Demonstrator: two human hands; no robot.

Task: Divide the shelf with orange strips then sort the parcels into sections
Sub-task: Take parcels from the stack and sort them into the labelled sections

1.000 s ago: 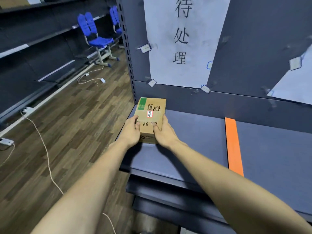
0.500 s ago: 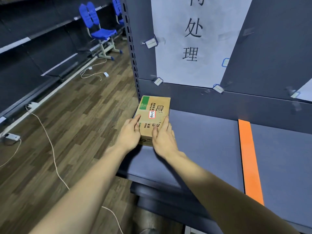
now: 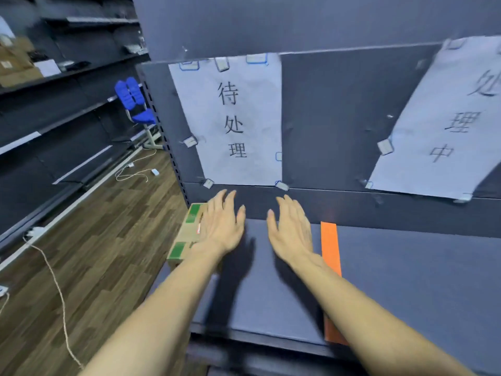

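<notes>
A dark shelf runs rightward, split by an orange strip. A cardboard parcel sits at its far left edge. Left hand hovers over the parcel; right hand is beside the strip. Both hands' fingers are spread and hold nothing.

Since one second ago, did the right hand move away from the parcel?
Yes. The right hand let go of the parcel and shifted right, toward the orange strip.
</notes>
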